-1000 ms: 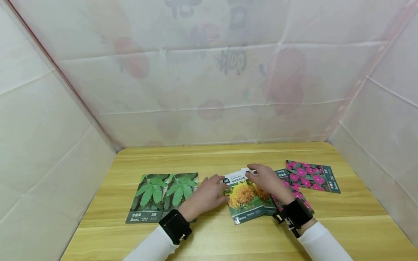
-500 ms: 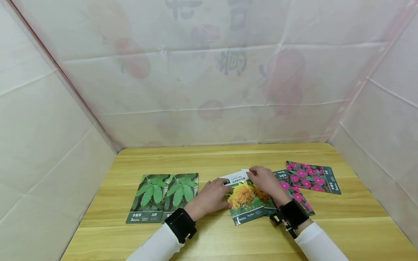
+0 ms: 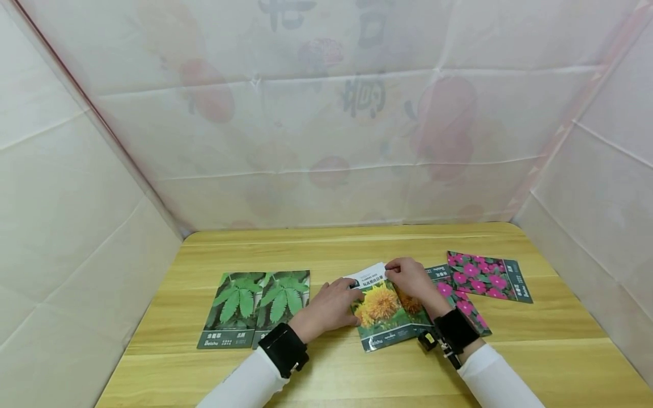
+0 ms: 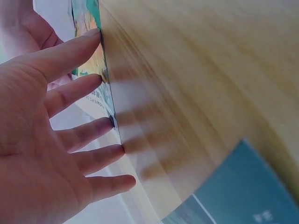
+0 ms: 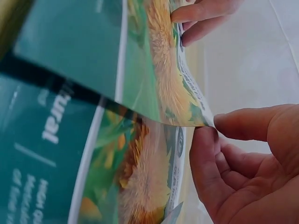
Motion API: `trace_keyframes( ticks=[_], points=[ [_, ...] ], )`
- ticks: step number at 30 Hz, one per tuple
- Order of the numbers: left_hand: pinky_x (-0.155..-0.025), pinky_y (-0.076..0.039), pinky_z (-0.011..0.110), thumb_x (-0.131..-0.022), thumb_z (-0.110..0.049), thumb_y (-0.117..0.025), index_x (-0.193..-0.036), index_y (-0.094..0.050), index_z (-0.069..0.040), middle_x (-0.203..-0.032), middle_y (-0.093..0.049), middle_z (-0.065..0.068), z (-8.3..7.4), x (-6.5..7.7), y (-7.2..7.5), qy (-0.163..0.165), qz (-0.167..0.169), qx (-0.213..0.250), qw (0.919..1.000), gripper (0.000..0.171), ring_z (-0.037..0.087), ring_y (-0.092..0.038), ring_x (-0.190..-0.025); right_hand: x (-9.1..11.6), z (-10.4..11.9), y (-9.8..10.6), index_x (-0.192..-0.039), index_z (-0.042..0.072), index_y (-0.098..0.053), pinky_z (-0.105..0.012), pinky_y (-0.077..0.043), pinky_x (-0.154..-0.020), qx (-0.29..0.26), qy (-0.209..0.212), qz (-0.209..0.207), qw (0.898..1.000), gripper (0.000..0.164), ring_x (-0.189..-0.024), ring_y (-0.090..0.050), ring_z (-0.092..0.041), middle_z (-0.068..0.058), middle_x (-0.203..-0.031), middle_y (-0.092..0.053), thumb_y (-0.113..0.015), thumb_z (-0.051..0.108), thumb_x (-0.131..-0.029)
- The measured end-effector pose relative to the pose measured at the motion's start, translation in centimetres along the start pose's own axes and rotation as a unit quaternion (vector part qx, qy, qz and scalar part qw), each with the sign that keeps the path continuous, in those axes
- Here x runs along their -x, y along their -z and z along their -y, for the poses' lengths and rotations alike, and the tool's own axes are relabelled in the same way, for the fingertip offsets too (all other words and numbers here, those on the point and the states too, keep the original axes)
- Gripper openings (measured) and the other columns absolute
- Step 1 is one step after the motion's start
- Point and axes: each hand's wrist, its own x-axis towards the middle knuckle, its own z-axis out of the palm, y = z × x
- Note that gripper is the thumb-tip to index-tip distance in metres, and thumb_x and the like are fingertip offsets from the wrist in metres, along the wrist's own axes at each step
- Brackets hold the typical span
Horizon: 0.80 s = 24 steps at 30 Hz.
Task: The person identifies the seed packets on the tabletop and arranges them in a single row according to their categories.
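Sunflower packet (image 3: pixel 380 304), edge in right hand (image 3: pixel 412 279), tabletop (image 3: pixel 326 248) beyond

On table (image 3: pixel 326 374): leaf packets (image 3: pixel 232 306) left | sunflower packets (image 3: pixel 384 309) centre, overlapping | blossom packets (image 3: pixel 482 276) right, one farther back

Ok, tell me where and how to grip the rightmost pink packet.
Probably pinch the rightmost pink packet by its dark right end, coming from the right: it lies flat, and that short edge is free, while its left part meets the other pink packet.
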Motion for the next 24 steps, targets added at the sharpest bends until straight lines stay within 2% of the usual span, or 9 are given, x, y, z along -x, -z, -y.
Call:
trace_keyframes(
  ticks=[2, 6, 9, 14, 17, 20, 22, 24],
  points=[
    [-0.104, -0.052, 0.061, -0.089, -0.041, -0.084, -0.126, -0.073, -0.021, -0.146, -0.057, 0.010, 0.0, 0.0, 0.1, 0.000, 0.002, 0.001, 1.0000, 0.044, 0.027, -0.052, -0.137, 0.0, 0.1, 0.0, -0.133, -0.005, -0.064, -0.038, -0.041, -0.073, -0.005, -0.002, 0.002, 1.000, 0.030, -0.084, -0.055, -0.022, -0.019, -0.122, -0.066, -0.055, 0.010, -0.108],
    [-0.105, -0.051, 0.062, -0.089, -0.039, -0.085, -0.126, -0.073, -0.020, -0.147, -0.057, 0.010, 0.0, 0.1, 0.1, 0.002, 0.002, 0.007, 1.0000, 0.043, 0.027, -0.052, -0.137, 0.1, 0.2, 0.1, -0.130, -0.006, -0.064, -0.037, -0.038, -0.069, -0.015, -0.004, 0.008, 1.000, 0.028, -0.076, -0.048, -0.021, -0.016, -0.114, -0.066, -0.055, 0.008, -0.108],
    [-0.108, -0.048, 0.064, -0.091, -0.037, -0.083, -0.126, -0.074, -0.019, -0.148, -0.056, 0.011, 0.1, 0.3, 0.3, 0.008, -0.005, 0.025, 0.9996, 0.040, 0.028, -0.050, -0.140, 0.2, 0.5, 0.4, -0.132, -0.007, -0.062, -0.036, -0.038, -0.069, -0.043, -0.013, 0.020, 0.999, 0.029, -0.078, -0.050, -0.022, -0.014, -0.109, -0.066, -0.054, 0.007, -0.108],
    [-0.111, -0.049, 0.053, -0.094, -0.031, -0.079, -0.126, -0.073, -0.016, -0.151, -0.053, 0.014, 0.5, 0.5, 0.8, 0.018, -0.040, 0.089, 0.9951, 0.035, 0.031, -0.056, -0.133, 0.4, 0.9, 1.2, -0.136, -0.010, -0.057, -0.038, -0.053, -0.080, -0.111, -0.026, 0.035, 0.993, 0.031, -0.092, -0.061, -0.026, -0.016, -0.109, -0.063, -0.052, 0.004, -0.108],
    [-0.108, -0.053, 0.047, -0.097, -0.026, -0.076, -0.128, -0.071, -0.014, -0.153, -0.050, 0.015, 1.0, 0.7, 1.0, 0.022, -0.070, 0.129, 0.9889, 0.034, 0.032, -0.060, -0.128, 0.5, 1.3, 1.6, -0.139, -0.011, -0.054, -0.044, -0.058, -0.091, -0.142, -0.025, 0.036, 0.989, 0.034, -0.098, -0.062, -0.028, -0.019, -0.114, -0.062, -0.051, 0.004, -0.109],
    [-0.107, -0.054, 0.048, -0.099, -0.021, -0.073, -0.135, -0.066, -0.010, -0.154, -0.047, 0.018, 1.4, 0.9, 1.3, 0.028, -0.105, 0.175, 0.9785, 0.038, 0.034, -0.059, -0.128, 0.7, 1.7, 2.0, -0.143, -0.011, -0.050, -0.046, -0.056, -0.097, -0.160, -0.024, 0.034, 0.986, 0.037, -0.103, -0.062, -0.028, -0.022, -0.121, -0.060, -0.049, 0.006, -0.110],
    [-0.109, -0.052, 0.050, -0.100, -0.018, -0.072, -0.140, -0.062, -0.008, -0.155, -0.045, 0.019, 1.5, 1.0, 1.5, 0.039, -0.129, 0.206, 0.9693, 0.043, 0.036, -0.057, -0.131, 0.9, 2.0, 2.3, -0.145, -0.010, -0.048, -0.047, -0.055, -0.098, -0.174, -0.023, 0.032, 0.984, 0.038, -0.104, -0.061, -0.029, -0.023, -0.124, -0.059, -0.048, 0.007, -0.111],
    [-0.108, -0.052, 0.051, -0.100, -0.015, -0.072, -0.146, -0.055, -0.005, -0.155, -0.044, 0.019, 1.7, 1.1, 1.6, 0.054, -0.150, 0.246, 0.9559, 0.050, 0.037, -0.055, -0.132, 1.0, 2.2, 2.4, -0.145, -0.009, -0.048, -0.046, -0.055, -0.098, -0.181, -0.023, 0.026, 0.983, 0.038, -0.104, -0.061, -0.029, -0.024, -0.126, -0.059, -0.048, 0.009, -0.111]
  ],
)
